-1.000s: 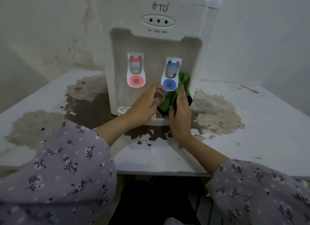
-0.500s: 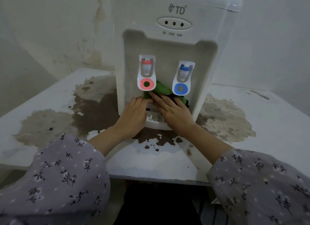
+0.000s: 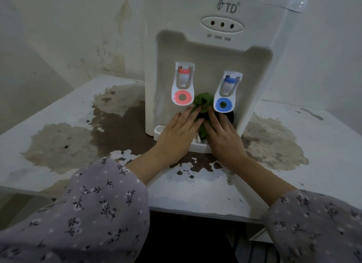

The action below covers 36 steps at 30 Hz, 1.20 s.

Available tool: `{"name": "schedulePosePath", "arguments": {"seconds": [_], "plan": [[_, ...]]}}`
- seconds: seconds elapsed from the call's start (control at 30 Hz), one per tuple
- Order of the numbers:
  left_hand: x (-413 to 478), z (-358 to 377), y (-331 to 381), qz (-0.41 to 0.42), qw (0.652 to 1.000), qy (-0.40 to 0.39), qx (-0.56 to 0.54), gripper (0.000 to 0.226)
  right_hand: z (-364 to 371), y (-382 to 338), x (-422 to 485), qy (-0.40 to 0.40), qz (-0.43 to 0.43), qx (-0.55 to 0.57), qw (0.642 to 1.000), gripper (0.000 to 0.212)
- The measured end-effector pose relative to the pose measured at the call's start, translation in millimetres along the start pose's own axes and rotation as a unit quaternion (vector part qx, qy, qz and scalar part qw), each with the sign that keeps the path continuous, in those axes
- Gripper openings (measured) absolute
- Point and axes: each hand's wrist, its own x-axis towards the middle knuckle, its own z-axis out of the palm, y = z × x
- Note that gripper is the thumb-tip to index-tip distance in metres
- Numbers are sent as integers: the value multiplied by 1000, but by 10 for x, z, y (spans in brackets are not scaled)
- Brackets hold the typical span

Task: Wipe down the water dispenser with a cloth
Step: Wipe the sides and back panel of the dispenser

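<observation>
A white tabletop water dispenser stands on a stained table, with a red tap on the left and a blue tap on the right. A bunched green cloth lies in the recess between and below the taps. My left hand lies flat with straight fingers pressing the cloth's left side. My right hand presses its right side the same way. Both hands cover most of the white drip tray. The lower part of the cloth is hidden between my hands.
The white table top has large brown patches of peeled paint around the dispenser's base. Stained walls close in behind and to the left. The table's front edge runs just beyond my floral sleeves.
The cloth has moved from the right side by the blue tap to the middle of the recess. Both hands went from holding it to pressing it flat, and the view has come closer.
</observation>
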Motion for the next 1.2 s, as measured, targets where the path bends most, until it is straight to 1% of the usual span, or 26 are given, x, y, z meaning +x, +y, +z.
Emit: {"name": "schedulePosePath", "arguments": {"seconds": [0.1,0.17,0.27,0.33,0.43,0.5,0.63,0.7,0.77,0.87,0.93,1.0,1.07,1.13,1.2], "plan": [[-183,-7,-159,-25,997,-1,68,55,2,-117,155,-4,-54,18,998,59],[-289,-33,-271,-46,993,-11,107,58,-2,-202,288,-5,-86,25,996,59],[-427,-81,-426,-91,987,-14,131,59,-18,-345,504,-5,-122,57,991,58],[-497,-99,-510,-99,985,-16,143,57,-32,-413,600,4,-131,73,989,56],[-534,-136,-553,-90,986,-26,135,54,-72,-418,630,22,-146,92,985,50],[-520,-154,-517,-87,990,-26,109,54,-94,-355,636,21,-174,76,982,45],[-452,-153,-392,-51,997,-17,49,44,-119,-186,597,-36,-239,15,970,35],[-404,-138,-315,-35,998,-36,34,44,-162,-92,503,-67,-235,-5,970,31],[-334,-134,-205,-29,998,-58,13,46,-209,12,388,-76,-222,-13,972,28],[-181,-144,15,-22,997,-72,-25,43,-237,179,228,-44,-212,-25,976,19],[-72,-149,175,-26,995,-75,-58,37,-251,261,123,-22,-195,-52,979,22],[27,-165,327,-36,991,-75,-107,37,-285,306,9,-20,-168,-73,983,24],[87,-170,443,-43,985,-76,-148,34,-337,305,-72,-39,-141,-86,986,18],[129,-147,518,-42,981,-84,-170,26,-371,304,-117,-67,-104,-63,990,7],[148,-161,556,-42,978,-94,-184,24,-390,277,-163,-85,-41,-5,996,21]]}}
